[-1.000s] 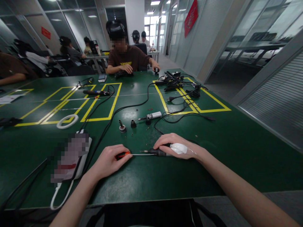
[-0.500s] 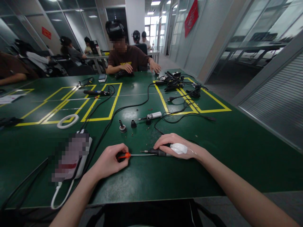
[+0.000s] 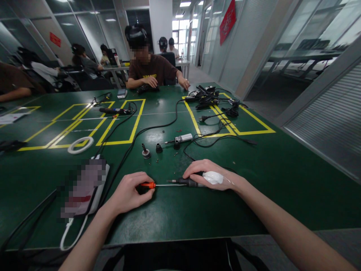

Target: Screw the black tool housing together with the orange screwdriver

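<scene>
My left hand (image 3: 134, 191) is curled round the orange handle of a screwdriver (image 3: 148, 185), whose thin shaft points right. The shaft's far end meets or passes beside a dark cylindrical tool (image 3: 182, 181) with a narrow metal tip. Over that tool's right part my right hand (image 3: 210, 174) is closed, a white patch on its back. Behind the hands stand small dark nozzle-like parts (image 3: 159, 148), (image 3: 146, 152) and a silver cylindrical piece (image 3: 184, 137), with tiny screws (image 3: 157, 160) near them.
At the left lie a power bank-like device (image 3: 103, 180) with cables and a white tape ring (image 3: 80, 145). A heap of black cables (image 3: 207, 96) is at the back right. Across the green table (image 3: 158, 222) sits a person (image 3: 162, 67).
The fingers of my left hand have shifted slightly on the orange handle. My right hand looks unmoved. Across the table, the person's hand near the cable heap has drawn down a little.
</scene>
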Tool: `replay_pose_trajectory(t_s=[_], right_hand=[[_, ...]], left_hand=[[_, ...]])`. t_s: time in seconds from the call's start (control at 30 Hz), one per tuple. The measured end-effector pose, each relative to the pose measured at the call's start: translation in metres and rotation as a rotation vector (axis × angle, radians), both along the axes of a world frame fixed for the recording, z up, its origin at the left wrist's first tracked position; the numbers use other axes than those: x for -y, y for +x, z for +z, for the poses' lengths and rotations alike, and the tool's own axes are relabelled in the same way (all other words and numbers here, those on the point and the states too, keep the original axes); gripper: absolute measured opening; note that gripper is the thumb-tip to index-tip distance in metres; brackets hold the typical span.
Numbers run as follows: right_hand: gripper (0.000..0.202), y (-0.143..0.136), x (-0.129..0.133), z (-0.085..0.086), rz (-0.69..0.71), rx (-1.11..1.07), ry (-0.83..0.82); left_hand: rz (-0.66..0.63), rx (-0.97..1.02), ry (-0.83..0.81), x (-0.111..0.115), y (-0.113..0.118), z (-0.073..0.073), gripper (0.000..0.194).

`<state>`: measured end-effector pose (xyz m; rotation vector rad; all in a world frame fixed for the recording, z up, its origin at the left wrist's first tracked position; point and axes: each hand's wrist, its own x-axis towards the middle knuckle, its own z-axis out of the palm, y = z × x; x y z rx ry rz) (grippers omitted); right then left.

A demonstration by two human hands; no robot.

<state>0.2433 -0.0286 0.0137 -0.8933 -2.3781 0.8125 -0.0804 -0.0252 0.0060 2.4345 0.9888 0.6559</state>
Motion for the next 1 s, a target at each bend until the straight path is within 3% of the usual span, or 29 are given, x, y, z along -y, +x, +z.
replay_pose_trajectory(t_s=[0.2,0.5,1.0], right_hand=[[0.026,-0.0006,0.0003,0.0007,-0.003,0.001,-0.005],[0.027,0.0000,-0.0011,-0.0032,0.000,0.005,0.006],[0.026,-0.0007,-0.0003,0.0013,0.010,-0.006,-0.002]], left_hand=[[-0.016,-0.018,0.014,0.0006,0.0014,0.0018,0.017],[0.041,0.010,-0.088,0.0016,0.0016,-0.0032,0.001],[-0.003,-0.012,-0.018,0.0002,-0.0022,0.0006,0.019]])
